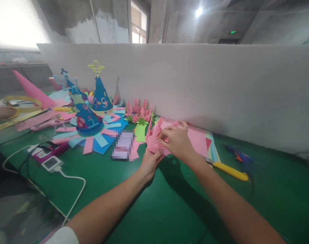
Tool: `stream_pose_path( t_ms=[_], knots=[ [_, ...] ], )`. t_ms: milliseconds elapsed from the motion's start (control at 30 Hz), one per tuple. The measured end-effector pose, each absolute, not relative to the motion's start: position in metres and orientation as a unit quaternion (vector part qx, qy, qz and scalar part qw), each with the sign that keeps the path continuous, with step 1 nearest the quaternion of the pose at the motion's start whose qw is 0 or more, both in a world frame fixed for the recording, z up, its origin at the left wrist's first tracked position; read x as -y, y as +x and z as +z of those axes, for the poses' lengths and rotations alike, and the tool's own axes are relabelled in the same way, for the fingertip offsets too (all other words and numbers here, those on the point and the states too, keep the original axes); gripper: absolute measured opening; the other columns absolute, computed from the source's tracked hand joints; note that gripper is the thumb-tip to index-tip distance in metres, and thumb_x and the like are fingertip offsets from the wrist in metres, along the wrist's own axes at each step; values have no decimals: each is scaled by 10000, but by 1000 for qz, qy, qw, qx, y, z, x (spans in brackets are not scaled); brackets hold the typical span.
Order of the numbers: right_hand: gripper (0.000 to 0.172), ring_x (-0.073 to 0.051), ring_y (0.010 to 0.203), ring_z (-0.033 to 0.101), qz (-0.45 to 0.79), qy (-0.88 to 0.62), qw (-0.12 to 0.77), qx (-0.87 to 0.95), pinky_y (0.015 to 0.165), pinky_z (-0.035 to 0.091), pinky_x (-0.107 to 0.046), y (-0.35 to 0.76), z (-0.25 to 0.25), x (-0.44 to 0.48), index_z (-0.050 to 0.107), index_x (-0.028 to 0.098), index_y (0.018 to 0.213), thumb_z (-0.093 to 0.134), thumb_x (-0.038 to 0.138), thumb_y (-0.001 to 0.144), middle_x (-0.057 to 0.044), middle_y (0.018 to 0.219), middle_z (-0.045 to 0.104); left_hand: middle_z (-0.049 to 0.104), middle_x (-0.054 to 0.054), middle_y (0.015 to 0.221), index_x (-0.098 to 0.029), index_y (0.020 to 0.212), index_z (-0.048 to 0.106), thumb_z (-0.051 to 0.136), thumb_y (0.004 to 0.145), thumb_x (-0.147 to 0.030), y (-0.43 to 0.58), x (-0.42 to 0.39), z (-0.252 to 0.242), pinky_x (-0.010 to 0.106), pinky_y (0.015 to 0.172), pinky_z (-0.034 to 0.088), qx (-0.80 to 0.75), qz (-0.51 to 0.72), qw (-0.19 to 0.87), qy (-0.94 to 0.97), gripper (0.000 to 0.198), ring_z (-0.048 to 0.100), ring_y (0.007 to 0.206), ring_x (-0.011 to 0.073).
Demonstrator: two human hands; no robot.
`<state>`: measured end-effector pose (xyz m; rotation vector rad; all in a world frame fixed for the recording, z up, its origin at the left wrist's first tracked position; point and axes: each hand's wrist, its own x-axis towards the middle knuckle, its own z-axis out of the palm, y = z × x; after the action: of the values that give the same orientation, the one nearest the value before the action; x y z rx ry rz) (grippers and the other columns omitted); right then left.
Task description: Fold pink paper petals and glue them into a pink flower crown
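A pink folded-paper crown [152, 145] with pointed petals is held up over the green table. My left hand [149, 164] grips it from below, thumb against its lower front edge. The fingers of my right hand [178, 140] are pinched together at the crown's front face, with the little finger raised. A tiny coloured speck shows at those fingertips, too small to name. Just behind stands a second pink paper crown [139, 112] with green leaf shapes around its base. Pink paper sheets [197, 139] lie behind my right hand, partly hidden by it.
A yellow utility knife [230, 170] and a blue glue gun [237, 154] lie to the right. At left are blue cone hats [87, 117], a blurred phone [123, 145], and a power strip [51, 152] with cables. Another person's hand [1, 111] is far left. A pale partition [220, 88] borders the back.
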<state>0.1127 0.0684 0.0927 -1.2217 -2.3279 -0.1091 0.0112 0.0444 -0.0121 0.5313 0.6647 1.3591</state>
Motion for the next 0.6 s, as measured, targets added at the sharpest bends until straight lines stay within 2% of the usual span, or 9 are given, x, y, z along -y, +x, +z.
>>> stream_pose_path(
  t_ms=[200, 400, 600],
  knots=[
    [102, -164, 786, 602, -31, -460, 267, 846, 987, 97, -470, 115, 89, -67, 588, 208, 672, 522, 175, 741, 32, 711, 690, 659, 44, 974, -191, 1076, 586, 776, 607, -197, 11, -44, -12, 254, 767, 483, -292, 609, 698, 239, 506, 617, 831, 131],
    [111, -163, 786, 597, -29, -461, 275, 843, 984, 87, -470, 116, 88, -68, 591, 210, 678, 515, 178, 752, 34, 718, 689, 655, 38, 1016, -196, 1072, 592, 779, 612, -204, 11, -43, -10, 243, 791, 474, -282, 610, 703, 232, 496, 613, 861, 122],
    [91, -172, 803, 600, -22, -466, 268, 843, 976, 103, -467, 114, 90, -67, 580, 207, 693, 515, 177, 751, 18, 750, 700, 667, 19, 941, -181, 988, 629, 771, 631, -223, 10, -43, -10, 226, 788, 476, -280, 592, 725, 211, 387, 612, 803, 97]
  ],
)
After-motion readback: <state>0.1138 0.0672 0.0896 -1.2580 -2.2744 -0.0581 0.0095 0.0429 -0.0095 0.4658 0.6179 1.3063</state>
